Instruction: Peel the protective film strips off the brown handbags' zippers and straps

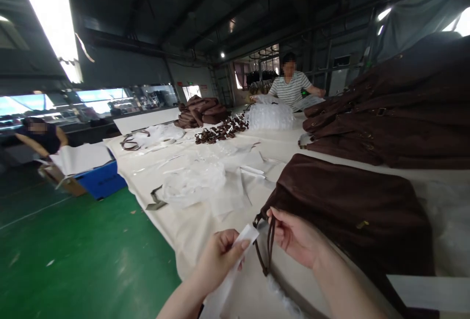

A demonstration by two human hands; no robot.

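Observation:
A dark brown bag [348,201] lies on the cream-covered table [194,226], with a small gold-coloured fitting on its side. At the bag's left end, my right hand [293,238] pinches a thin brown cord [270,245] that hangs in a loop with a knot low down. My left hand [223,255], just left of the cord, is closed on a white strip [247,234] whose end sticks up past the thumb. Below the cord's knot, whitish wrapping [281,294] trails over the table.
Clear plastic and white sheets [198,182] lie left of the bag. Stacked brown bags [389,118] rise at the right. Farther back are more brown bags [201,111], small dark pieces [222,130] and a plastic pile [270,113]. A person [292,86] stands behind; another bends near a blue box [103,179].

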